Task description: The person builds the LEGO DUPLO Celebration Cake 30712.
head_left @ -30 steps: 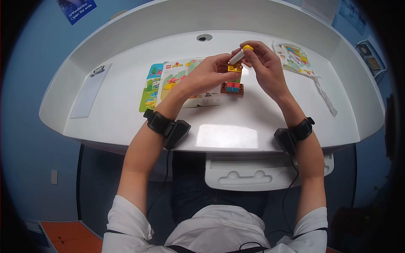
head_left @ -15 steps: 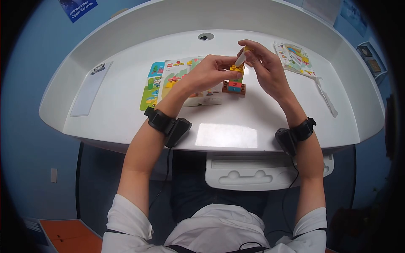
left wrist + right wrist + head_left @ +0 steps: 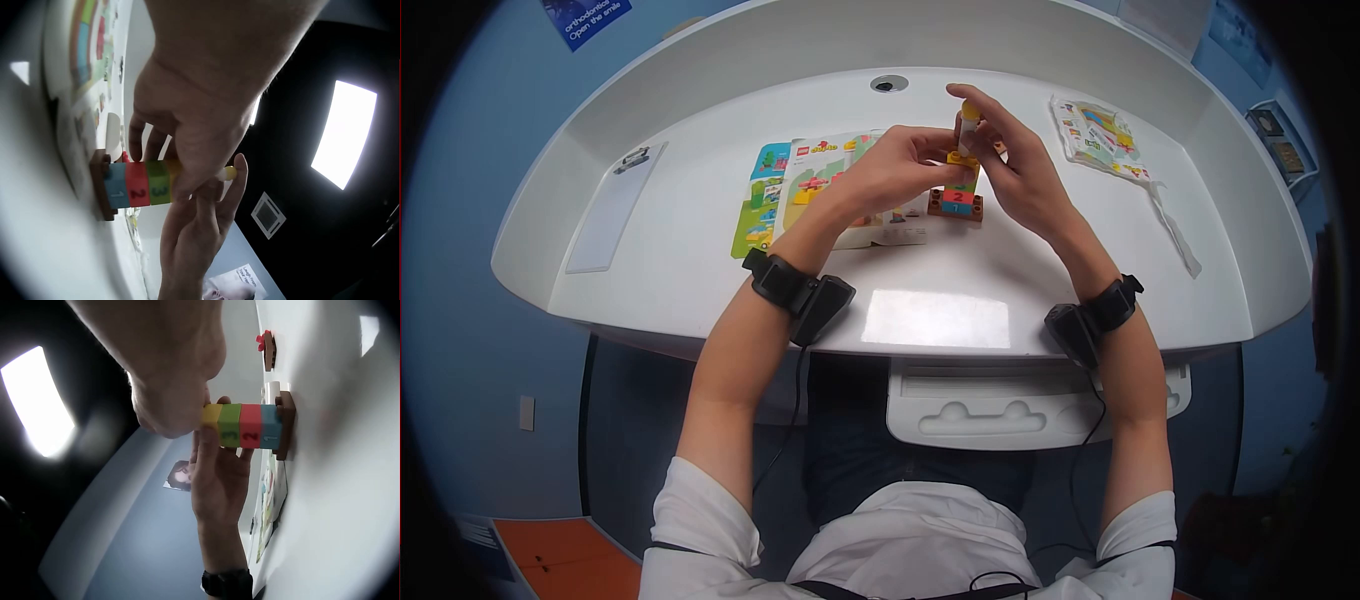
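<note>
A tower of toy bricks stands upright on a brown base [image 3: 940, 210]. From the bottom it goes blue with a 1 [image 3: 270, 427], red with a 2 [image 3: 137, 184], green with a 3 [image 3: 160, 181], then yellow [image 3: 962, 158]. My left hand [image 3: 888, 175] grips the tower near its top, thumb on the near side and fingers behind. Just above the yellow brick, my right hand [image 3: 1028, 182] holds a white candle-shaped piece with a yellow tip [image 3: 970, 112]. The candle's lower end is right at the yellow brick's studs, partly hidden by the fingers.
Picture booklets [image 3: 808, 172] lie left of the tower, partly under my left forearm. Farther left is a clipboard [image 3: 618, 210]. An opened plastic bag [image 3: 1097, 135] lies at the back right. Behind the tower sits a brown brick with a red flower [image 3: 269, 350].
The candle has gone from a slant to nearly upright over the tower. My right hand has moved left and turned with it; my left hand stays on the tower.
</note>
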{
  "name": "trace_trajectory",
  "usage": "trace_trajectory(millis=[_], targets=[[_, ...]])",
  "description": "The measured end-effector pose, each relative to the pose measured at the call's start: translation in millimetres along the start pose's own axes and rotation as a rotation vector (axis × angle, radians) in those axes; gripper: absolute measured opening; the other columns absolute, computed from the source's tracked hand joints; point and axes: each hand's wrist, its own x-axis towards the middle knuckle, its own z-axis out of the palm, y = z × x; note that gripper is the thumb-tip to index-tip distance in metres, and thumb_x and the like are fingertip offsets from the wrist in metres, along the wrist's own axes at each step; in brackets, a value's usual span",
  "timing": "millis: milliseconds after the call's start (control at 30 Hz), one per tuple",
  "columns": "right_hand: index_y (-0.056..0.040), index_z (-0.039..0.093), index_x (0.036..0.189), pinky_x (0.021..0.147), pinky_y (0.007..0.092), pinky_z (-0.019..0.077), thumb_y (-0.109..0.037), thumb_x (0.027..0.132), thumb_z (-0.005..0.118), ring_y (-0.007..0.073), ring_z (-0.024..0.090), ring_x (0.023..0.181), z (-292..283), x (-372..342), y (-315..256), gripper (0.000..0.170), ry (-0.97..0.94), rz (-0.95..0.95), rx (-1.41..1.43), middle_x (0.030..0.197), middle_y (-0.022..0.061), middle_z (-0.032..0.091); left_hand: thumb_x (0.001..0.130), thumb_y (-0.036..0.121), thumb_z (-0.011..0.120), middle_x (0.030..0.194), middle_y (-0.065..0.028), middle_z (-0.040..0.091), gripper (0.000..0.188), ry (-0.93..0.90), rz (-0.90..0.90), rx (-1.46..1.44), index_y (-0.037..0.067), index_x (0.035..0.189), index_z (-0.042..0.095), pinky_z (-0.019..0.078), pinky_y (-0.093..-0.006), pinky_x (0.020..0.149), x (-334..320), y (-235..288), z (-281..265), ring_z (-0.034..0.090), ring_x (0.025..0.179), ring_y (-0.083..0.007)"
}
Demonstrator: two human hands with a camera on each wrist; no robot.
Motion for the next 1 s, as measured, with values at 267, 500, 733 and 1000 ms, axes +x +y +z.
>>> trace_trajectory(millis=[267,500,733,1000], targets=[[-0.0167,0.051,0.142,0.075,0.0336,0.0501,-0.003,0.095,0.057,0.0147,0.053,0.073,-0.5,0.0,4.6,0.048,0.015,-0.019,-0.002,0.092,0.0063,0.059,0.092,0.014,0.068,0.121,-0.0112,0.067,0.044,-0.019,0.0,-0.012,-0.003,0.131,0.057,0.0472,-0.0341,0.103,1.2,-2.7,-2.0,0.064,0.112,-0.0175],[-0.0207,0.049,0.145,0.076,0.0326,0.0495,-0.005,0.094,0.06,0.0143,0.051,0.073,-2.8,-0.1,8.1,0.055,0.014,-0.046,-0.066,0.092,0.0053,0.06,0.09,0.013,0.069,0.119,-0.0117,0.067,0.047,-0.018,-0.02,0.012,-0.002,0.133,0.055,0.047,-0.0334,0.103,0.4,-1.0,-1.7,0.064,0.111,-0.0181],[-0.0179,0.044,0.149,0.078,0.0293,0.0516,-0.013,0.096,0.063,0.0115,0.059,0.081,-9.1,2.2,25.4,0.056,0.109,0.046,0.242,0.102,0.0042,0.065,0.082,0.015,0.075,0.112,-0.0157,0.068,0.054,-0.046,-0.096,0.194,-0.003,0.129,0.056,0.0504,-0.0332,0.095,-1.1,-11.8,-7.5,0.066,0.103,-0.0217],[-0.0043,0.062,0.125,0.08,0.0308,0.053,-0.014,0.092,0.063,0.0175,0.063,0.092,-40.5,6.8,65.6,0.035,0.285,0.251,-0.141,0.109,0.0077,0.067,0.078,0.018,0.079,0.108,-0.0152,0.07,0.061,0.112,-0.158,0.302,-0.004,0.13,0.056,0.0491,-0.0341,0.098,2.0,-6.7,-30.4,0.067,0.097,-0.021]])
